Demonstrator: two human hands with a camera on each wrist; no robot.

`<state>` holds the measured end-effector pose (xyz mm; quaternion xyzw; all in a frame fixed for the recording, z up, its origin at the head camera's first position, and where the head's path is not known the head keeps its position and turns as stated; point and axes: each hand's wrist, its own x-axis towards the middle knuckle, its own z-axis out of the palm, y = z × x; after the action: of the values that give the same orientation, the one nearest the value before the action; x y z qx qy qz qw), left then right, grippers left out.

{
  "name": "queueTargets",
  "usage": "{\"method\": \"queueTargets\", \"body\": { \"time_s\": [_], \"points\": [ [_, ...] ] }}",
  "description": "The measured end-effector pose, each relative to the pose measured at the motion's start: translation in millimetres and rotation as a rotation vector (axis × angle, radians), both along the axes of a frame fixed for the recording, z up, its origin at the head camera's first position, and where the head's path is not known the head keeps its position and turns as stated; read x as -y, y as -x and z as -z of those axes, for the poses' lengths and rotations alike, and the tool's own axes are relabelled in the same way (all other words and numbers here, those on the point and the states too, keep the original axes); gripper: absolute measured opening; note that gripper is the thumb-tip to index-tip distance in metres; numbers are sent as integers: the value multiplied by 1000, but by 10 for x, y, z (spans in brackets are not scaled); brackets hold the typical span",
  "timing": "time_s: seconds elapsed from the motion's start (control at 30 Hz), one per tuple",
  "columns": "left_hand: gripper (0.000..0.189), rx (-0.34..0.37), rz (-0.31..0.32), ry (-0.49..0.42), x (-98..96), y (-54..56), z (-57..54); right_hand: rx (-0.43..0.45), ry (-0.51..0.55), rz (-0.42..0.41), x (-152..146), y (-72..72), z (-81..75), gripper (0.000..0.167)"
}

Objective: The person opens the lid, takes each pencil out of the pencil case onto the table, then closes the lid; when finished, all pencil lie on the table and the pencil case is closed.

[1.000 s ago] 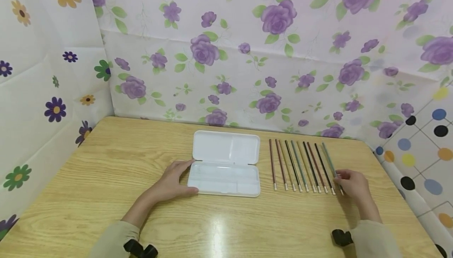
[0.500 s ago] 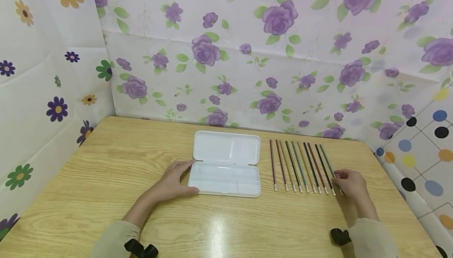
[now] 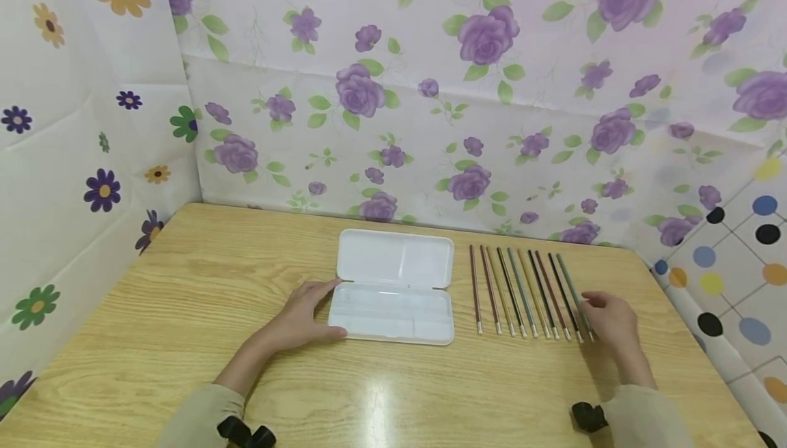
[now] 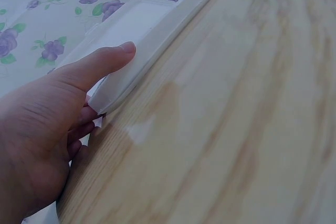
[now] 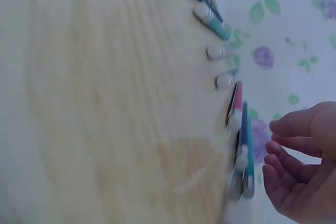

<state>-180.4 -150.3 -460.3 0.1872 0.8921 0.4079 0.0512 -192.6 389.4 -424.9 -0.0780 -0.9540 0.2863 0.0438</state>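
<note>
A white plastic pencil case [image 3: 375, 315] lies open on the table, its lid folded back towards the wall. My left hand [image 3: 301, 318] holds its left end; in the left wrist view the thumb [image 4: 113, 59] lies on the front rim and the fingers reach round the corner. To the case's right, several pencils with white eraser ends lie in a row. At the row's right end lies a teal pencil [image 3: 568, 277], close beside the black pencil [image 3: 559, 281]. My right hand [image 3: 615, 325] is right beside the teal pencil, its fingers [image 5: 283, 156] loosely bent with nothing between them.
The wooden table [image 3: 430, 393] ends at a flowered cloth wall [image 3: 406, 45] behind the case and pencils. Another patterned cloth [image 3: 55, 182] rises at the left, and a dotted one [image 3: 744, 257] at the right.
The teal pencil's far end has shifted left, closer to the black pencil. My right hand's fingers have let go of it. My left hand stays on the case.
</note>
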Motion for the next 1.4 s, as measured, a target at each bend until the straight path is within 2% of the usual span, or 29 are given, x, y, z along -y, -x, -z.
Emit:
{"method": "queueTargets", "body": {
  "time_s": [0.13,0.33,0.5,0.7,0.8,1.0,1.2,1.4],
  "points": [
    [97,15,-8,-6,0,2,14,-78,20,-25,229,39,-111,38],
    [98,35,-13,-12,-4,9,23,-93,130,-167,746,144,-292,43],
    [98,13,-7,-9,-15,20,9,-76,224,-264,1233,309,-247,47],
    [97,13,-2,-2,-17,8,-4,-18,484,-311,1654,566,-202,53],
    [97,13,-8,3,-9,4,-3,37,572,-311,1773,676,-208,55],
    [97,-4,-1,3,0,5,3,127,656,-276,1921,799,-245,50],
    [96,-10,0,2,-3,11,8,149,613,-245,1955,825,-263,46],
    [97,-14,-8,-4,5,10,3,109,584,-340,1921,751,-268,42]
  ]
}}
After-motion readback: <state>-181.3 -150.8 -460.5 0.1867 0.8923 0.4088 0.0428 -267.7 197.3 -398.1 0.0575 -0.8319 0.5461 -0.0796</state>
